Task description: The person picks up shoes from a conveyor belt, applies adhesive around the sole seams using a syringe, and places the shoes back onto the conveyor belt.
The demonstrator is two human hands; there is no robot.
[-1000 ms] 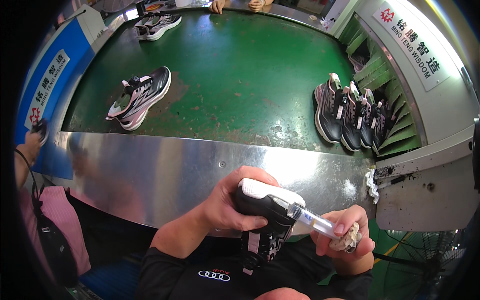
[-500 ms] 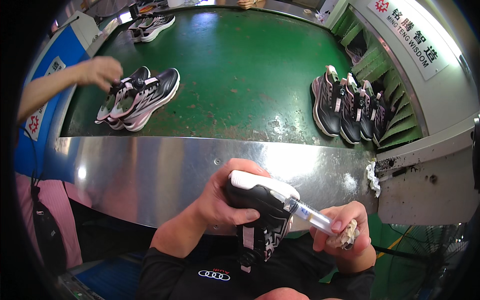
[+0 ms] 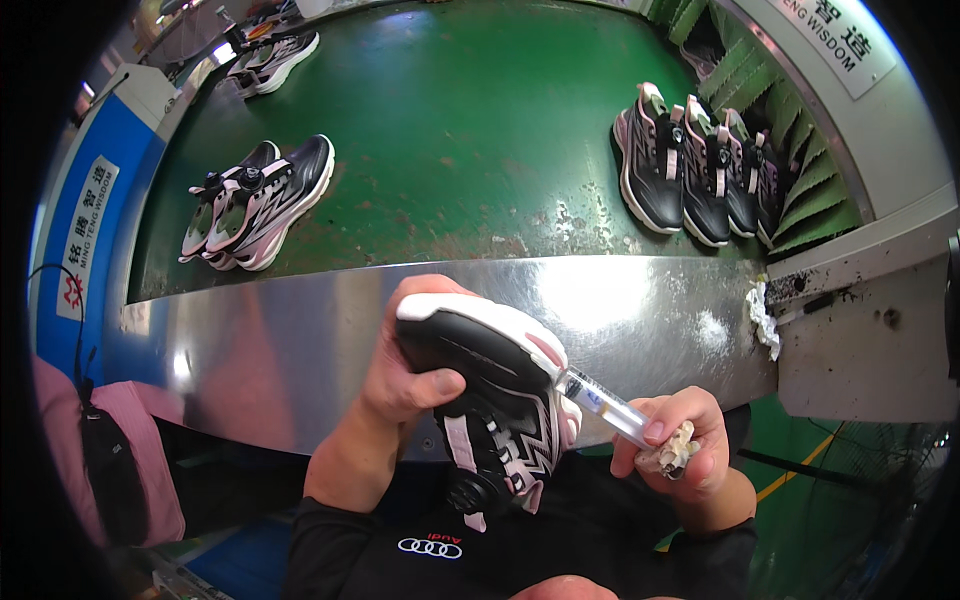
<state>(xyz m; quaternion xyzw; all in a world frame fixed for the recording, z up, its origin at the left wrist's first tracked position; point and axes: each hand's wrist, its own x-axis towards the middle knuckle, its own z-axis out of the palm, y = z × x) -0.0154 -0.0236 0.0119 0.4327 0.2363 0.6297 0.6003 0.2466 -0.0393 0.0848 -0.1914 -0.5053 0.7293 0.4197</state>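
My left hand (image 3: 400, 365) is closed around the toe end of a black sneaker (image 3: 490, 375) with a white and pink sole. The shoe is tipped on its side in front of my chest, its strap and dial hanging low. In my right hand (image 3: 685, 440) is a clear syringe (image 3: 610, 408), gripped at its rear end. Its tip meets the seam between the sole and the upper. A crumpled, yellowish-white wad (image 3: 675, 452) sits at the syringe's rear, among my right fingers.
Beyond the metal ledge (image 3: 300, 330) lies a green conveyor belt (image 3: 470, 130). A pair of sneakers (image 3: 270, 205) rests on its left, another pair (image 3: 275, 62) farther back. Several sneakers (image 3: 655, 170) stand at the right beside green strip curtains (image 3: 815, 190). Crumpled white paper (image 3: 762, 320) hangs at the ledge's right end.
The shoe has turned to show more of its side, and the syringe tip has shifted along the seam. Another person's hand has left the pair on the left. The whole view has shifted slightly.
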